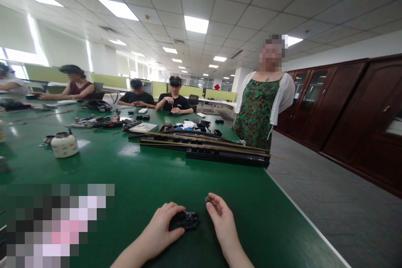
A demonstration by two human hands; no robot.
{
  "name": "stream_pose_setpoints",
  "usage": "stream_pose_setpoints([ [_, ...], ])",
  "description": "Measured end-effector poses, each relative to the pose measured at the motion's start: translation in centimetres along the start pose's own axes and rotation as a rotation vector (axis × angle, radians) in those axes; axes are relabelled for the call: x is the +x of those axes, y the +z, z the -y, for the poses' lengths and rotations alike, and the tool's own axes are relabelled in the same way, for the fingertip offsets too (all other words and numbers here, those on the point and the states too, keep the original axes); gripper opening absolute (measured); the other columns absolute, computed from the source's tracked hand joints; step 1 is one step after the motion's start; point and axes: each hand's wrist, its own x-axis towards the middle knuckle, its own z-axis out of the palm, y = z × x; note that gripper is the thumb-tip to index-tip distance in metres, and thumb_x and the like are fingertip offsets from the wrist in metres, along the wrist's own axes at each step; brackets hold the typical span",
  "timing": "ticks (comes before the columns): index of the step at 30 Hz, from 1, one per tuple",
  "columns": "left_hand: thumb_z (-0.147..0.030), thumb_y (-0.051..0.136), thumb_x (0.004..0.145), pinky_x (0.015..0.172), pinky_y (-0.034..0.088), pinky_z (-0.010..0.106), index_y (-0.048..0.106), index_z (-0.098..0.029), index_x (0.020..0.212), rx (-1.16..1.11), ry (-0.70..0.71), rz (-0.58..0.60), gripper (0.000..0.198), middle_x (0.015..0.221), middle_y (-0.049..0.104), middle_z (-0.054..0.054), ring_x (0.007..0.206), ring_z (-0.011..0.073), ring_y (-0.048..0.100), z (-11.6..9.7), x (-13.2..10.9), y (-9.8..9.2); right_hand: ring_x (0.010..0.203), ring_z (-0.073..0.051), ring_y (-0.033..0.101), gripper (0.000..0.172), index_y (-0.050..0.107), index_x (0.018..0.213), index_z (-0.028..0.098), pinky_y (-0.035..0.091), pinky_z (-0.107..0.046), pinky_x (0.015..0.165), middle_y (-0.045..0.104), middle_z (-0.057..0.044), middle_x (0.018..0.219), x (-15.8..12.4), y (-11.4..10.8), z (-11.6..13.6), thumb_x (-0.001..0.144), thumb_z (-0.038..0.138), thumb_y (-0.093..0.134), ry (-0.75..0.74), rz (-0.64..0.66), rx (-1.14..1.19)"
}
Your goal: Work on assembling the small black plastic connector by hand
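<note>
On the green table [135,188] in front of me lies a small black plastic part [190,221] with some lighter metal bits on top. My left hand [165,224] is closed around its left side, thumb in front and fingers behind. To the right, my right hand [222,220] is raised a little above the table and apart from the black part. Between its thumb and fingertips is a tiny green piece [207,199], like a small circuit board. Its exact kind is too small to make out.
Long black strips [226,157] with thin rods lie across the table ahead. A cream jar [64,145] stands to the left. Farther back are tools [108,124] and a white box [143,127]. A person [262,96] stands at the right edge; others sit around the far side.
</note>
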Motion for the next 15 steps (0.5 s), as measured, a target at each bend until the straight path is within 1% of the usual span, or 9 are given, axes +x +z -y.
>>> stream_pose_setpoints([
  [5, -0.022, 0.059, 0.065, 0.088, 0.039, 0.034, 0.058, -0.026, 0.105, 0.004, 0.011, 0.006, 0.04, 0.103, 0.061, 0.003, 0.097, 0.0222, 0.053, -0.12, -0.04, -0.1, 0.101, -0.026, 0.06, 0.051, 0.058, 0.098, 0.014, 0.044, -0.04, 0.093, 0.067, -0.013, 0.103, 0.24, -0.38, 0.11, 0.061, 0.047, 0.066, 0.03, -0.068, 0.034],
  [9, -0.022, 0.059, 0.065, 0.087, 0.039, 0.034, 0.058, -0.025, 0.106, 0.005, 0.007, 0.005, 0.041, 0.103, 0.06, 0.004, 0.097, 0.0223, 0.053, -0.19, -0.01, -0.09, 0.102, -0.025, 0.06, 0.051, 0.058, 0.099, 0.015, 0.044, -0.038, 0.093, 0.066, -0.011, 0.104, 0.2, -0.52, 0.14, 0.059, 0.045, 0.069, 0.056, -0.113, 0.109],
  [15, -0.021, 0.06, 0.064, 0.089, 0.038, 0.034, 0.057, -0.025, 0.107, 0.02, 0.003, 0.015, 0.043, 0.106, 0.06, 0.004, 0.099, 0.022, 0.052, 0.06, 0.1, 0.07, 0.099, -0.024, 0.061, 0.052, 0.061, 0.097, 0.016, 0.044, -0.037, 0.092, 0.069, -0.008, 0.098, 0.17, -0.65, -0.06, 0.054, 0.044, 0.074, 0.109, -0.159, 0.237],
])
